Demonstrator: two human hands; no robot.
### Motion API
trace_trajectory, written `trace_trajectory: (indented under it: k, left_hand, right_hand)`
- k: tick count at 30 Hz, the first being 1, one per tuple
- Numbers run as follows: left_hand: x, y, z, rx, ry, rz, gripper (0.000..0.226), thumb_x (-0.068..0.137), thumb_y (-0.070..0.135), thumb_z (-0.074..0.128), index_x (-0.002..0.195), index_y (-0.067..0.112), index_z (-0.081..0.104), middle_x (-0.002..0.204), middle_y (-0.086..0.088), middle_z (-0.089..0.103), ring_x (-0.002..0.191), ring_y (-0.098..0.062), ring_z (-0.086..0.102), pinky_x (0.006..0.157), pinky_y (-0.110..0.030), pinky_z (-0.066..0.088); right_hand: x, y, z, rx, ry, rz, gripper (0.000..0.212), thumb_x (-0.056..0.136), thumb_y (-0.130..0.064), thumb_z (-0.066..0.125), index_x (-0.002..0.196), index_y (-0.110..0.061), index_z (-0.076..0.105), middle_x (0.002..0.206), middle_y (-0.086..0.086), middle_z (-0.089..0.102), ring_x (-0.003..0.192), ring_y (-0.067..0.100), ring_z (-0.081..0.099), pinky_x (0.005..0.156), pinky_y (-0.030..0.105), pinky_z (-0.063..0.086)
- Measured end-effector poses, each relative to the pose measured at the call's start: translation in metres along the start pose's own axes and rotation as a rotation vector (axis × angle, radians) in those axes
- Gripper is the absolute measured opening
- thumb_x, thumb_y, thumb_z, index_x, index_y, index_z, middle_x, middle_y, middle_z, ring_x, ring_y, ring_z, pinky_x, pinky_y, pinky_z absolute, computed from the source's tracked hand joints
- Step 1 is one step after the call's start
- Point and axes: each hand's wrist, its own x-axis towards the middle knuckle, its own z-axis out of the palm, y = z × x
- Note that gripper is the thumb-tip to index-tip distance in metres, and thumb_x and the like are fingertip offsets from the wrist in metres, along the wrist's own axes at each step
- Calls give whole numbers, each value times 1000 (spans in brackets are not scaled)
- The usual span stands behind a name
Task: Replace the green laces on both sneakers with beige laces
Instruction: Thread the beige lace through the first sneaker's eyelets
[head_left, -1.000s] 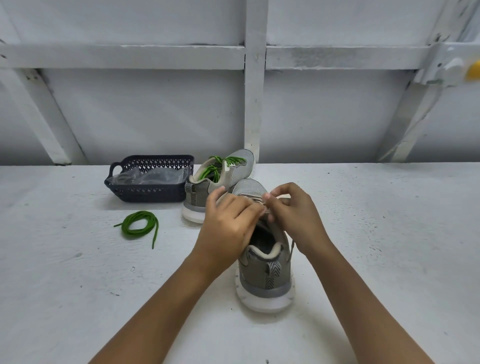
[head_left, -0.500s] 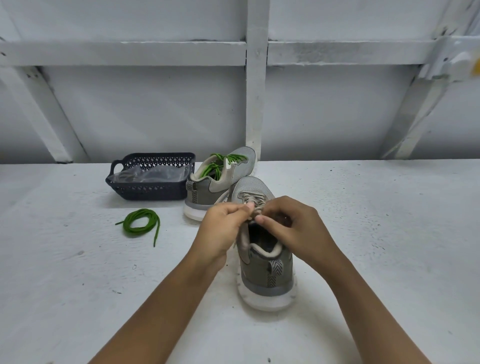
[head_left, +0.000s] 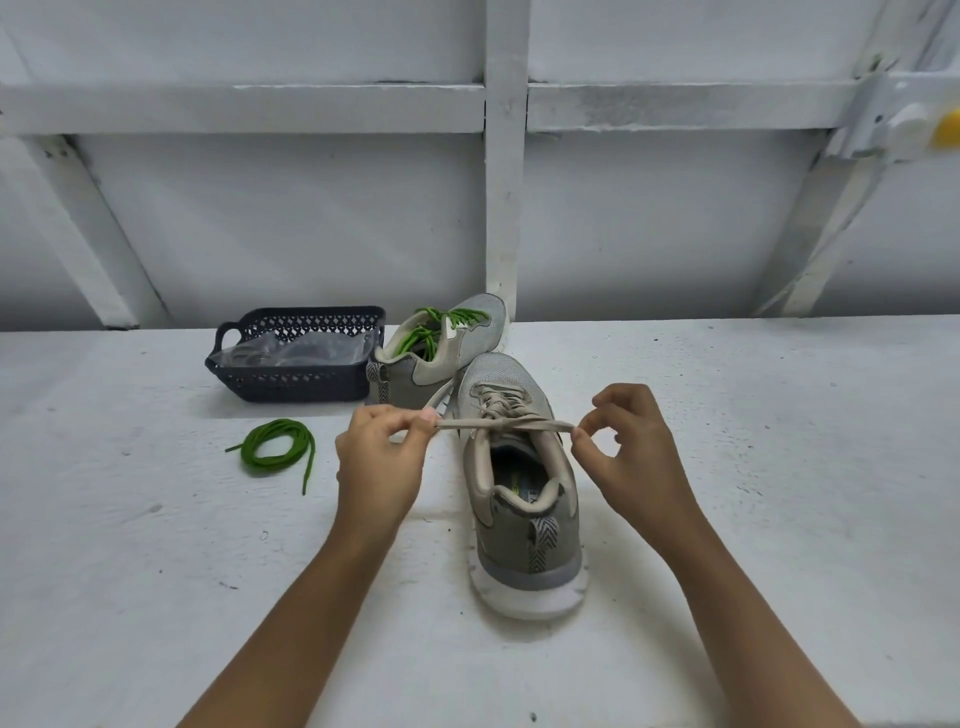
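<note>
**Near sneaker** (head_left: 524, 519): standing upright on the white table (head_left: 779, 467), heel toward me. All positions below are being given from this shoe.

**Beige lace** (head_left: 506, 425): sitting in the near sneaker's eyelets and crossing up the tongue. Its two free ends are running out sideways as one taut, nearly level band above the shoe's opening.

**Left hand** (head_left: 382, 457): I am holding it just left of the near sneaker. Thumb and forefinger are pinching the left end of the beige lace, and the other fingers are curling in beneath.

**Right hand** (head_left: 631, 457): I am holding it just right of the near sneaker. Thumb and forefinger are closing on the right end of the same lace, and the remaining fingers are bending loosely above.

**Loose green lace** (head_left: 275, 448): lying coiled on the table, well left of the near sneaker, with one end trailing toward me.

**Far sneaker** (head_left: 436, 364): standing behind the near sneaker and slightly left, close against its toe. I cannot tell whether the two are touching. Green laces (head_left: 441, 325) are sitting in its eyelets.

**Dark perforated basket** (head_left: 296, 384): sitting behind and farther left of the near sneaker, holding a clear plastic bag (head_left: 296, 351).

**White post** (head_left: 505, 208): rising up the wall straight behind the near sneaker.
</note>
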Motion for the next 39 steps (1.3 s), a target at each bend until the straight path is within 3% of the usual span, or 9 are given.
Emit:
trace_trajectory:
  k: [6,12,15,19,22,26,32,35,39]
  left_hand:
    - [-3,-9,-3,77,43,73,32,91,26,60,62,38,53,89,10,47,101,-27,51,85,-40,41]
    - [-3,-8,-2,132,88,102,28,90,25,61,65,35,54,92,8,46,106,-27,47,90,-48,41]
    - [0,-11,0,89,48,106,23,89,27,62,67,35,59,89,10,47,104,-26,49,88,-38,41]
    - [-3,-4,8,-100,-130,83,12,86,24,65,78,29,72,98,4,50,102,-13,51,75,-1,34]
    - [-7,0,17,-169,-214,120,16,84,25,67,80,40,70,108,14,51,112,-9,48,90,-14,37]
    - [-13,1,22,-56,-275,212,14,81,31,67,85,44,67,127,21,44,129,-6,28,106,-19,19]
    - [-12,-9,14,171,-432,383,35,88,57,32,83,53,67,136,44,9,136,8,-4,110,-20,-6]
    - [-10,-12,10,153,-410,416,31,86,51,46,75,42,74,136,42,20,138,6,3,109,-16,0]
    - [-8,-10,10,-94,-315,315,15,87,34,62,73,31,65,122,20,50,123,4,41,106,-20,29]
  right_hand:
    - [1,6,3,-42,50,23,8,78,-4,68,72,-7,64,100,-3,43,101,18,48,79,23,31]
    - [2,7,7,-45,96,34,13,78,-2,66,70,-11,60,97,-1,45,96,21,49,76,16,28]
    - [2,9,11,-32,115,50,9,80,-5,67,73,-11,64,94,-1,47,93,18,51,72,12,30]
    - [1,3,16,158,43,170,5,84,-19,69,79,-20,69,99,-2,53,90,-3,52,75,4,36]
    - [0,-9,16,286,36,155,9,83,-19,70,79,-27,71,101,1,57,94,-9,52,79,14,44]
    - [0,-19,13,351,-37,73,23,81,-13,72,73,-35,69,100,-3,51,89,-9,54,63,8,42]
    - [-1,-17,3,194,-306,33,21,87,-25,64,74,-41,70,112,-13,44,108,-1,46,79,2,31]
    - [-1,-20,-1,105,-410,21,30,89,-30,61,63,-46,68,116,-20,44,115,-1,41,91,11,30]
    - [0,-24,-5,271,-356,66,40,92,-23,57,54,-30,68,108,-12,55,102,-6,52,84,10,36]
